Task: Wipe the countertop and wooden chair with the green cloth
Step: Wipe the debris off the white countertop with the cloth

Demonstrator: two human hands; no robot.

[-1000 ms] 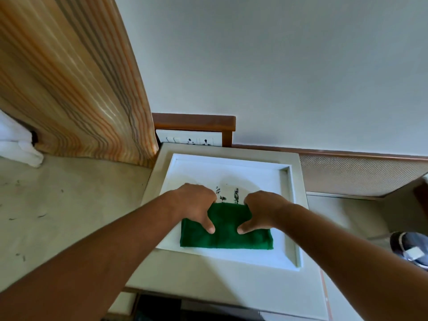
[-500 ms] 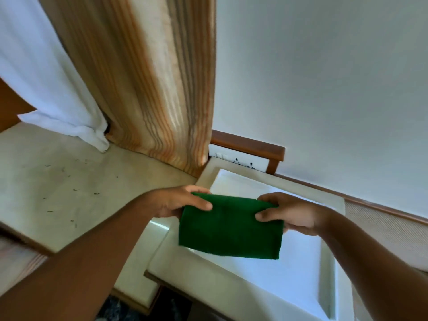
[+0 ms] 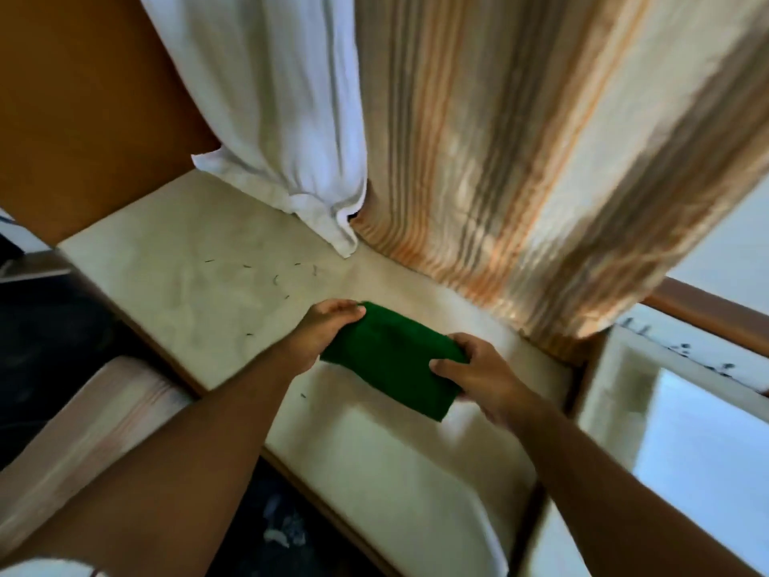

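A folded green cloth hangs in the air just above the cream countertop. My left hand pinches its upper left corner. My right hand grips its right edge, thumb on top. Small dark specks lie scattered on the countertop to the left of the cloth. A wooden piece with pale grain shows at the lower left, below the counter edge; I cannot tell whether it is the chair.
A striped orange and brown curtain and a white curtain hang down onto the back of the counter. A white tray on a raised surface stands at the right. A brown wooden panel closes the left side.
Both hands lifted the cloth off the white tray and carried it left over the countertop. The view swung left, bringing the curtains and counter into the middle.
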